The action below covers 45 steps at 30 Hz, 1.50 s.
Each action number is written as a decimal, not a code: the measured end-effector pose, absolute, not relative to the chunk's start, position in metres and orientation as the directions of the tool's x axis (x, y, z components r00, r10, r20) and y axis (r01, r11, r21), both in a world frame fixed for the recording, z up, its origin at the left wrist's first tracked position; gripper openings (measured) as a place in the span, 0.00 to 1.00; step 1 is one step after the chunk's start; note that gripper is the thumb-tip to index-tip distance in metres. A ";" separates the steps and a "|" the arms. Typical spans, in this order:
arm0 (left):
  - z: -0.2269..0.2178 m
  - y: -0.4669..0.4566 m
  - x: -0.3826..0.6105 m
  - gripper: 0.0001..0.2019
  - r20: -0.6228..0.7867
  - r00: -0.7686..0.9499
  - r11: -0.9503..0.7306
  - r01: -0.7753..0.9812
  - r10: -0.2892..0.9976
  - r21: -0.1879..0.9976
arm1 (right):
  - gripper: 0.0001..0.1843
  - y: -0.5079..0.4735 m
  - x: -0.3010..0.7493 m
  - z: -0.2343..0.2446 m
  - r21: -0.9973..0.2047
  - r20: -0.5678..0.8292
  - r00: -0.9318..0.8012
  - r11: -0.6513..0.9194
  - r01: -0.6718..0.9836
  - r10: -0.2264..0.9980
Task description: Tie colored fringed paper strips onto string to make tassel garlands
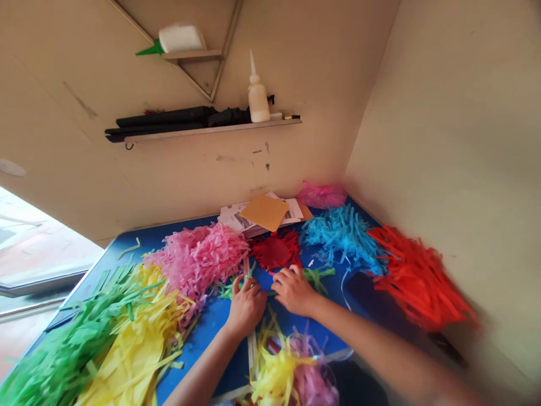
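Strips of green tissue paper (pixel 226 291) lie mid-table on the blue table (pixel 198 344), crossing a thin wooden lath (pixel 252 349) whose long axis points away from me, leaning slightly. The left hand (pixel 247 307) is curled at that crossing, pinching the green strips (its fingertips are hidden from my view). The right hand (pixel 293 290) sits just beside it, fingers loosely spread on the green. Working room is tight: a pink shredded heap (pixel 198 259) and a dark red one (pixel 274 251) crowd the far side, with blue shreds (pixel 342 239) beyond. A yellow-and-pink bundle (pixel 274 378) is cut off by the bottom edge. The lath's far end vanishes among the shreds, and the lower right blurs.
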State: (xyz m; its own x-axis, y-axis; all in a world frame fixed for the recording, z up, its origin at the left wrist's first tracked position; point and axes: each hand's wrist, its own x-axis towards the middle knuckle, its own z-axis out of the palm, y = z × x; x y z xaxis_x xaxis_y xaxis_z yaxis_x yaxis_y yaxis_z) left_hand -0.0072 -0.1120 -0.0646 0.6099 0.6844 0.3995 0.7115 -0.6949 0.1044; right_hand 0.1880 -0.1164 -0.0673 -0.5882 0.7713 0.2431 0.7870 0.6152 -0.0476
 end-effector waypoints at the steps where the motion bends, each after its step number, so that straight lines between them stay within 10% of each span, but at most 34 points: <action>1: -0.067 -0.113 -0.007 0.09 0.406 0.609 -0.696 0.711 0.682 0.101 | 0.07 -0.119 0.186 -0.069 -0.042 0.250 -0.592 0.620 0.784 0.766; 14: -0.082 -0.118 -0.037 0.12 0.318 0.488 -0.576 0.758 0.813 0.307 | 0.04 -0.118 0.227 -0.084 -0.408 0.145 -0.399 0.422 0.810 0.906; 22: -0.074 -0.119 -0.022 0.10 0.293 0.509 -0.570 0.800 0.810 0.185 | 0.02 -0.104 0.210 -0.073 -0.366 0.035 -0.289 0.281 0.887 0.957; 40: -0.069 -0.112 0.000 0.11 0.452 0.651 -0.741 0.671 0.609 0.032 | 0.10 -0.113 0.195 -0.052 -0.062 0.167 -0.608 0.624 0.779 0.776; 45: -0.024 -0.138 -0.013 0.10 0.636 0.608 -0.809 0.585 0.475 0.045 | 0.09 -0.151 0.196 -0.013 -0.441 0.253 -0.421 0.491 0.751 0.871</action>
